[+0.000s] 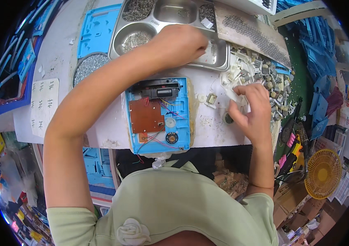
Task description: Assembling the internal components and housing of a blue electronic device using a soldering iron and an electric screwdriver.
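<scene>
Reaching across to the far side, my left hand [178,47] is closed over the right part of a metal compartment tray [227,61]. Its fingertips are curled under, and whatever they hold is hidden. My right hand [256,108] is at the edge of a heap of small plastic parts [273,80], with a white plastic part [234,96] between thumb and forefinger. Below my left forearm lies an open blue plastic casing [186,119], holding a brown circuit board [145,115], a black mechanism [158,90], a small round speaker [171,137] and thin wires.
A round dish of silvery screws [90,67] and a blue panel [96,30] are on the left. A board with rows of small metal pieces [252,35] lies at the far right. Beyond the table's right edge is a yellow fan [323,173]. Marked paper [45,104] lies left.
</scene>
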`<state>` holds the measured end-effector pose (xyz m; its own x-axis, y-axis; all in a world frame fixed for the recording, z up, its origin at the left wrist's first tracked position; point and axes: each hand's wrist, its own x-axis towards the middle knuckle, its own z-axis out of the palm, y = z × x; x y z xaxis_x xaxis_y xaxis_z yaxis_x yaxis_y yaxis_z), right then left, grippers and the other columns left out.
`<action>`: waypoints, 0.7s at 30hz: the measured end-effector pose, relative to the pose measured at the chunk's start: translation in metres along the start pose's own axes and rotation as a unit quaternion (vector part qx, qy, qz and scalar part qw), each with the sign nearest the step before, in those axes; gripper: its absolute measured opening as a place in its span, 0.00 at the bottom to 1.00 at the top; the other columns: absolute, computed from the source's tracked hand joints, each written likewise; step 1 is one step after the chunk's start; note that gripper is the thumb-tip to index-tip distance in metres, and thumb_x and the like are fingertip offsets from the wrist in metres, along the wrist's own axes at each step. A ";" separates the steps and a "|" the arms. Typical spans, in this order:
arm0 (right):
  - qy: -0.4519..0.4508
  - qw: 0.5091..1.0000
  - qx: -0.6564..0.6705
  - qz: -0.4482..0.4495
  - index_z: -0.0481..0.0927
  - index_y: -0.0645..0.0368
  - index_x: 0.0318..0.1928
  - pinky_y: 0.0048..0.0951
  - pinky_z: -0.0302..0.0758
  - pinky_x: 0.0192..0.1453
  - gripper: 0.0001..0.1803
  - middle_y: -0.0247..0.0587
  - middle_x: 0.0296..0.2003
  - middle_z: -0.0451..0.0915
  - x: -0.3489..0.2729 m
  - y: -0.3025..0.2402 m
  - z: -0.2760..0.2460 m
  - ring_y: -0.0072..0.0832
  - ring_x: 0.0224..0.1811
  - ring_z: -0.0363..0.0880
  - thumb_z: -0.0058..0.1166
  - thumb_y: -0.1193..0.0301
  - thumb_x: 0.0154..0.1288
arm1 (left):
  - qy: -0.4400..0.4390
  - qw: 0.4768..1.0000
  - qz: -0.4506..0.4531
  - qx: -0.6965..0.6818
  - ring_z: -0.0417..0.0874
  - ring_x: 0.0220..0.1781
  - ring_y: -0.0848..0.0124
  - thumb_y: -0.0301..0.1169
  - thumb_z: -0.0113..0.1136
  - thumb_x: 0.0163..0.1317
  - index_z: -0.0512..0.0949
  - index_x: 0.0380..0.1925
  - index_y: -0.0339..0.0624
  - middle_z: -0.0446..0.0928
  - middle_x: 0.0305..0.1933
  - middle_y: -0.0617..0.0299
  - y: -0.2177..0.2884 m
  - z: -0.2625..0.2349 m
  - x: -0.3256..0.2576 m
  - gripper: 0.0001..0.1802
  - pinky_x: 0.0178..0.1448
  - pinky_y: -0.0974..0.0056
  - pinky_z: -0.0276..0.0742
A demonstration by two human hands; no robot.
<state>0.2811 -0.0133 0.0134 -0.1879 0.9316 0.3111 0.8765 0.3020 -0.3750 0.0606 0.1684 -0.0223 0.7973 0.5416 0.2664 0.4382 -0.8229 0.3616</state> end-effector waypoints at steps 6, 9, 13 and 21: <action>0.001 0.999 0.019 0.032 0.84 0.58 0.39 0.42 0.72 0.53 0.13 0.40 0.34 0.82 -0.023 0.002 -0.013 0.42 0.42 0.79 0.67 0.72 0.50 | -0.080 0.992 -0.081 0.047 0.90 0.42 0.47 0.34 0.66 0.60 0.88 0.35 0.35 0.87 0.37 0.44 0.030 0.029 0.050 0.12 0.46 0.47 0.87; 0.014 0.999 0.024 0.026 0.85 0.59 0.40 0.41 0.72 0.52 0.14 0.41 0.35 0.83 -0.022 -0.001 -0.012 0.42 0.42 0.79 0.67 0.72 0.50 | -0.069 0.990 -0.099 0.066 0.90 0.41 0.47 0.35 0.68 0.58 0.87 0.33 0.34 0.87 0.35 0.45 0.034 0.040 0.048 0.13 0.47 0.48 0.87; 0.053 0.997 0.058 0.003 0.86 0.61 0.43 0.39 0.74 0.49 0.15 0.43 0.36 0.84 -0.021 -0.012 -0.015 0.41 0.41 0.79 0.69 0.75 0.51 | -0.072 0.991 -0.070 0.090 0.90 0.42 0.49 0.32 0.68 0.57 0.86 0.36 0.33 0.86 0.39 0.43 0.037 0.013 0.036 0.12 0.48 0.52 0.87; 0.050 0.956 0.271 -0.103 0.87 0.62 0.45 0.37 0.76 0.42 0.23 0.43 0.37 0.85 -0.030 -0.058 -0.019 0.40 0.36 0.79 0.78 0.78 0.44 | -0.015 0.892 -0.182 -0.414 0.83 0.37 0.76 0.21 0.64 0.69 0.84 0.48 0.32 0.83 0.39 0.61 0.122 -0.078 -0.142 0.09 0.40 0.70 0.79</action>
<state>0.2440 -0.0626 0.0422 -0.2659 0.8250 0.4987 0.4620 0.5631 -0.6851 -0.0316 0.0049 0.0535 0.6807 0.7322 -0.0237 0.2247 -0.1779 0.9581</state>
